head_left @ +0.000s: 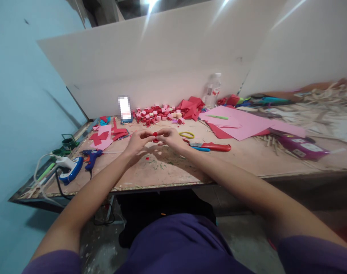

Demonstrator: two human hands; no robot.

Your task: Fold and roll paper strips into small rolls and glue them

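Note:
Between the fingertips of my left hand (139, 141) and my right hand (171, 138) is a small red paper piece (155, 137). Both hands pinch it just above the tabletop; its exact shape is too small to tell. Behind them lies a heap of small red and pink folded paper pieces (159, 114). Close to my right wrist are yellow-handled scissors (187, 134) and a red-handled tool (216, 147), with a blue handle (200, 149) alongside. A tiny red scrap (147, 158) lies below my hands among green crumbs.
At left are a blue glue gun (92, 158), a blue-and-white power strip (72, 170) with cords, and red and pink paper scraps (102, 137). A phone (124, 108) stands behind. Rightward are a plastic bottle (213, 91), pink paper sheets (244, 121) and a purple packet (303, 147).

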